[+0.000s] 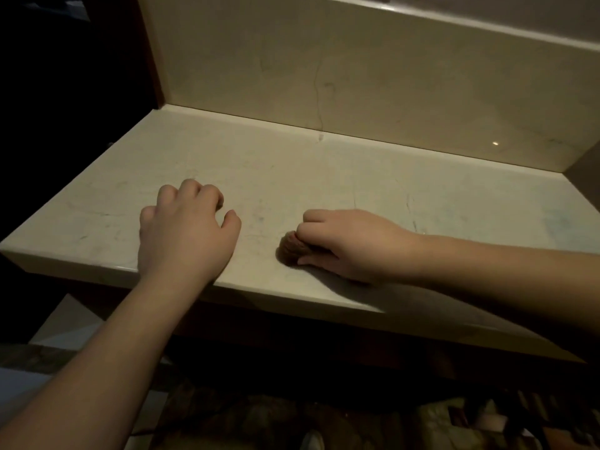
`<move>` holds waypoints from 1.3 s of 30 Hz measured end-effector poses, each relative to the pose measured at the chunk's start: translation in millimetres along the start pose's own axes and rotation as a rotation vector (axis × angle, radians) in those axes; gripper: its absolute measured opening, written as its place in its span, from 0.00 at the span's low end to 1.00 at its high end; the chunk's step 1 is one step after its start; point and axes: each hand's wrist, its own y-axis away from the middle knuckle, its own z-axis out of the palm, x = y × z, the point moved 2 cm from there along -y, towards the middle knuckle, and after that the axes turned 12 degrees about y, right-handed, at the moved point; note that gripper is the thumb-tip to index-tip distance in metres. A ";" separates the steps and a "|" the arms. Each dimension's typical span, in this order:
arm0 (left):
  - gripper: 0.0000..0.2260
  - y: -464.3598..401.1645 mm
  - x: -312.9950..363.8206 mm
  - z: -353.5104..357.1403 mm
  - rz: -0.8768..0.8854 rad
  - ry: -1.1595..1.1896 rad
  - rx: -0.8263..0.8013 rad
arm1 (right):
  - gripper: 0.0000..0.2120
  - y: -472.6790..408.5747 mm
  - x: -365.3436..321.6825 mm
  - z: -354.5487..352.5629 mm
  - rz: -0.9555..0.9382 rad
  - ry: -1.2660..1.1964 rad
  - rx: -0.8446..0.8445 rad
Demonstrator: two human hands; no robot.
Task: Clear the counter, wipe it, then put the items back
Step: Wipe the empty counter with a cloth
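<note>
A pale marble counter (324, 170) runs across the view with nothing standing on it. My right hand (350, 243) grips a balled-up brown cloth (290, 248) and presses it onto the counter near the front edge. Only the cloth's left end shows past my fingers. My left hand (188, 228) rests on the counter to the left, fingers loosely curled with their tips on the stone, holding nothing.
A marble backsplash (357, 69) rises behind the counter, and a side wall (584, 167) closes the right end. The counter's left end (81, 196) drops into dark space. Dim, unclear objects lie on the floor (454, 417) below.
</note>
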 end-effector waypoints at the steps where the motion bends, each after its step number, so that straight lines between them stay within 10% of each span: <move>1: 0.15 0.3 -0.4 -0.5 0.002 0.003 -0.003 | 0.06 -2.1 4.6 -0.5 0.027 0.003 -0.017; 7: 0.16 0.6 -1.0 -1.9 -0.004 0.015 -0.008 | 0.08 -22.4 100.1 3.7 0.494 0.156 -0.040; 15: 0.16 0.7 -2.2 -0.2 0.006 0.008 -0.024 | 0.07 0.7 -14.6 1.8 0.117 0.031 0.020; 24: 0.18 1.2 -5.0 -2.3 -0.010 -0.002 -0.042 | 0.09 -38.2 50.6 9.7 0.441 -0.023 0.012; 39: 0.18 -0.1 -7.0 0.0 0.029 0.020 -0.069 | 0.09 -25.1 -1.7 -6.0 0.294 -0.045 -0.093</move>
